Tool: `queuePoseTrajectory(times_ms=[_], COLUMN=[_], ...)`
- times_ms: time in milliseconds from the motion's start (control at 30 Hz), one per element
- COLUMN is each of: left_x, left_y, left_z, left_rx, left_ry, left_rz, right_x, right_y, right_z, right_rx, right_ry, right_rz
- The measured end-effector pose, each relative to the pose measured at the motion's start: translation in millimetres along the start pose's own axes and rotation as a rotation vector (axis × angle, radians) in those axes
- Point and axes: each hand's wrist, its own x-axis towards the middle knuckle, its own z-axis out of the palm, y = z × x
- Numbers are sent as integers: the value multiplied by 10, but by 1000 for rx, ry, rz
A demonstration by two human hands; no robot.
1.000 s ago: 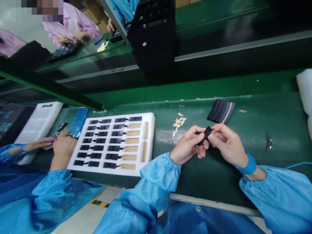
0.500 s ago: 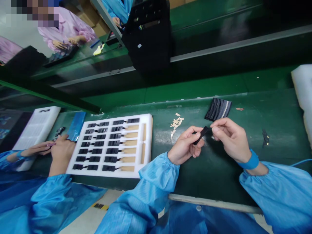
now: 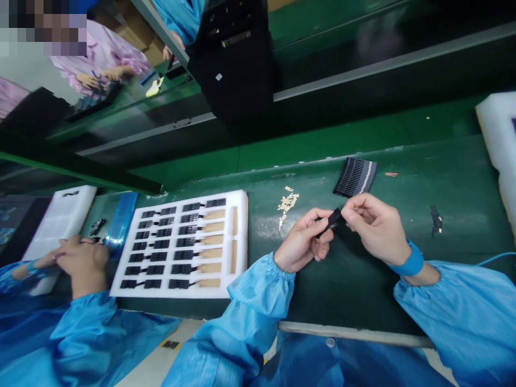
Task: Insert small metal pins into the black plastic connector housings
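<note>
A small flat black strip-shaped part (image 3: 329, 222) is pinched between the thumb and fingers of my left hand (image 3: 304, 239), tilted up to the right. My right hand (image 3: 373, 226) meets its upper end with thumb and forefinger pressed together; whatever lies between those fingertips is too small to make out. Just beyond my hands lies a black ribbed sheet (image 3: 355, 176) with a pale stripe across it. To its left is a loose pile of small cream-coloured pieces (image 3: 288, 202). A white foam tray (image 3: 237, 258) at the left holds rows of black parts, with several tan slots bare.
A co-worker's hands (image 3: 83, 258) are busy at the far left, near a blue strip (image 3: 121, 226) and another white foam block (image 3: 60, 220). Small black pieces (image 3: 435, 220) lie at the right, before a white foam block (image 3: 500, 145). A black box (image 3: 237, 70) stands behind.
The view has shifted slightly. My right fingertips stay at the black part's upper end, with the left hand's grip unchanged. The co-worker's hands have moved left, away from the tray.
</note>
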Motion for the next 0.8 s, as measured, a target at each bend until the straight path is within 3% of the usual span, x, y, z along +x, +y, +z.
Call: queuePoseTrajectory(times_ms=[667, 800], left_x=[-12, -13], left_y=[-7, 0], left_z=[36, 44], left_rx=[70, 62], left_ry=[44, 61], left_rz=[64, 70], right_x=[26, 66], right_y=[34, 35], right_z=[-30, -38], right_rx=[1, 36], right_ry=[-24, 112], right_rz=[81, 83])
